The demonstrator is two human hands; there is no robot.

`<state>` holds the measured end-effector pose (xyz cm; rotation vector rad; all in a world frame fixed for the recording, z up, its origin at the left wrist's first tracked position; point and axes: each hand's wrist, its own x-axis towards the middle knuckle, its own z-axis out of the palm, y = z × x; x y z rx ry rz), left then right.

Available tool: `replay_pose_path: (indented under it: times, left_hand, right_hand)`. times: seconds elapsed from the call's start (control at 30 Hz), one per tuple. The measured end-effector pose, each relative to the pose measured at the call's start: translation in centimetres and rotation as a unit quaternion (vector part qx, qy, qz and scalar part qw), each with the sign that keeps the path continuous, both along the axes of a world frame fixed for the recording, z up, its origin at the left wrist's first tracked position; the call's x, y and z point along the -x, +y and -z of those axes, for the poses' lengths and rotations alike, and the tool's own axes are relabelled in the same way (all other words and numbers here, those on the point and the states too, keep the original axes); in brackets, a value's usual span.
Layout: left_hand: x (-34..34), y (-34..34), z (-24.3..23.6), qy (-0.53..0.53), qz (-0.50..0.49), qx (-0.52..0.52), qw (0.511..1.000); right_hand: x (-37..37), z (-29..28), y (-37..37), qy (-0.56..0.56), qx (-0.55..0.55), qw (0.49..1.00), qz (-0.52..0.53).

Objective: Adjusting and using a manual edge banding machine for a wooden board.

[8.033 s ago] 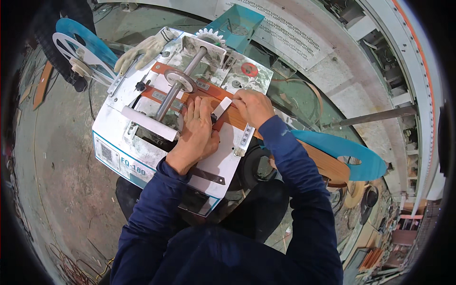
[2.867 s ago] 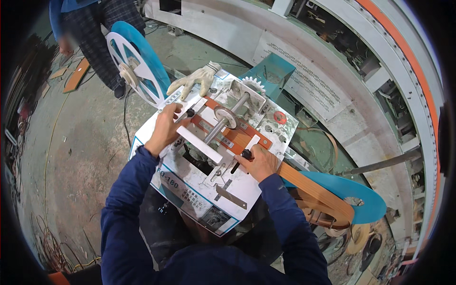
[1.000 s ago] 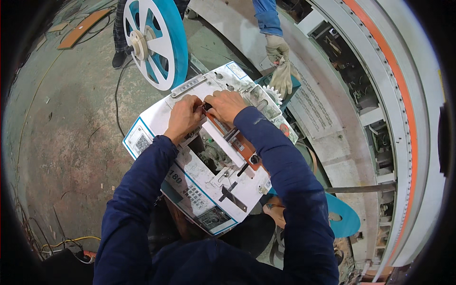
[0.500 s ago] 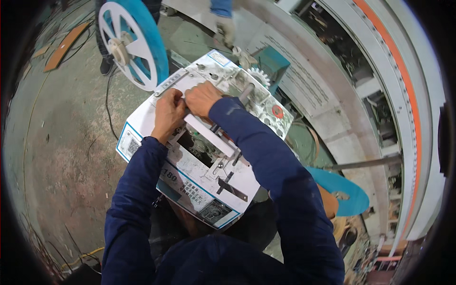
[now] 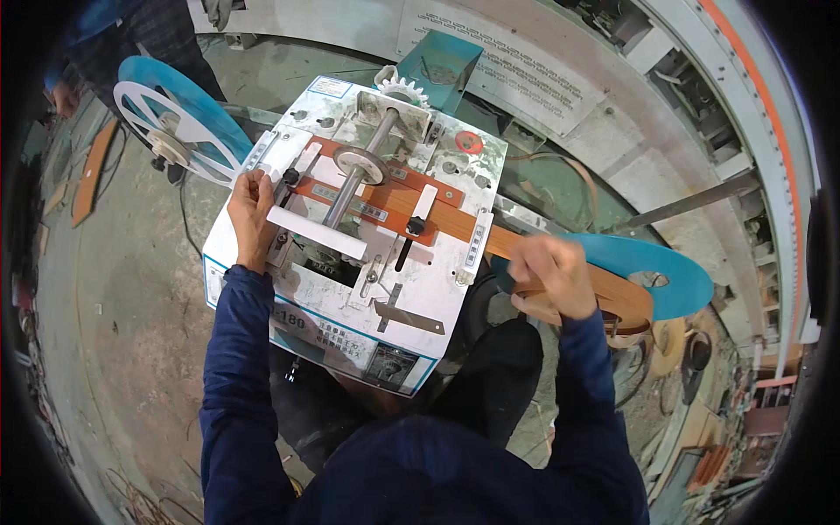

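Observation:
A white tabletop machine (image 5: pixel 229 223) stands in front of me, with a metal shaft and round roller (image 5: pixel 361 164) above orange-red plates (image 5: pixel 437 185). A brown wood-grain strip (image 5: pixel 472 229) runs across its top from a coil (image 5: pixel 626 297) at the right. My left hand (image 5: pixel 251 214) is at the machine's left edge, its fingertips pinched together; whatever lies between them is hidden. My right hand (image 5: pixel 556 271) is over the strip beside the coil. Its fingers look curled but are smeared by motion. A white bar (image 5: pixel 317 231) lies across the machine near my left hand.
A white-and-teal wheel (image 5: pixel 175 131) stands at the machine's left, a teal disc (image 5: pixel 674 273) at its right. A teal bin (image 5: pixel 437 70) is behind. Another person's legs (image 5: pixel 162 52) show at the far left. A metal bar (image 5: pixel 691 203) reaches in from the right.
My hands, together over the machine before, are now apart. The right has swung right to the strip and coil; the left has moved to the left edge. The view has shifted too.

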<state>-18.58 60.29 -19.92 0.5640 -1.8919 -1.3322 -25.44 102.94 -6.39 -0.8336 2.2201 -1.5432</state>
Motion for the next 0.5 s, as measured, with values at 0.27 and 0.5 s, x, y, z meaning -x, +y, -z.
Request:
replay_pose_path:
  times: [0.27,0.5]
  left_hand:
    - [-3.8,4.3,-4.0,0.103,-0.108,0.052,0.987]
    - [-5.8,15.8,-12.0,-0.074,0.111,0.470,0.873]
  right_hand:
    - [-3.4,11.8,8.0,-0.300,0.205,0.886,0.288]
    - [0.1,15.4,1.7,-0.225,0.329,0.867,0.300]
